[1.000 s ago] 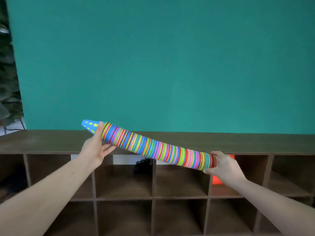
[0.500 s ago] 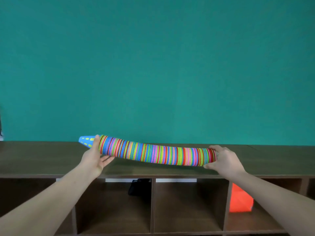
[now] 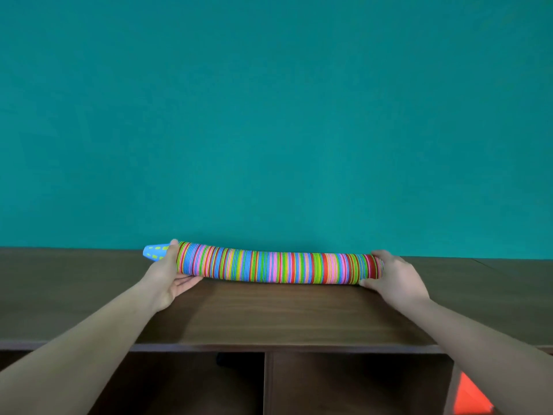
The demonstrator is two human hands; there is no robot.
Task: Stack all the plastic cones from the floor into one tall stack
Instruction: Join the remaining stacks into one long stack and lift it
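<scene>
A long stack of many-coloured plastic cones lies on its side along the top of a dark wooden shelf unit. Its blue tip with yellow dashes points left. My left hand cups the stack's left end from below, thumb over the top by the blue tip. My right hand grips the wide right end, fingers curled over its rim. The stack's underside touches the shelf top.
A teal wall rises right behind the shelf top. Open cubbies lie below the top board; an orange object sits in the lower right cubby and a dark object in the middle one.
Both hands carried the cone stack up and forward, levelled it, and lowered it onto the shelf top. My view came closer to the shelf.
</scene>
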